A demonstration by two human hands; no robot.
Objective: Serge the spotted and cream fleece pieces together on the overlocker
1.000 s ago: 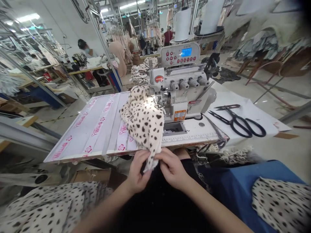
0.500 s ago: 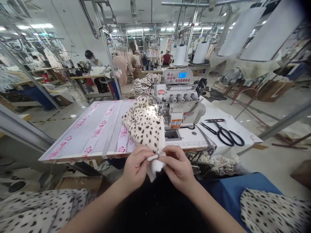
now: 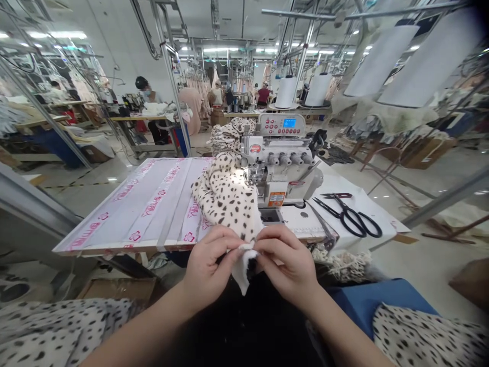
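Note:
A cream fabric piece with dark spots (image 3: 231, 201) runs from the lit needle area of the overlock sewing machine (image 3: 280, 163) over the table's front edge. My left hand (image 3: 212, 260) pinches its near edge between thumb and fingers. Close beside it, my right hand (image 3: 286, 260) pinches the same edge, fingertips almost meeting the left ones. A white underside corner (image 3: 240, 275) hangs down between the hands. The exact grip of the fingertips on the fabric layers is partly hidden.
Black scissors (image 3: 353, 216) and small thread snips (image 3: 336, 195) lie right of the machine. Spotted fabric is piled behind the machine (image 3: 231, 133), at lower left (image 3: 61, 331) and on a blue surface at lower right (image 3: 424, 336). A person (image 3: 148, 97) sits at another table.
Both hands still pinch the fabric edge; the fingers have shifted along it and the wrists have spread slightly apart. The hanging white corner has changed shape. The view has tilted slightly.

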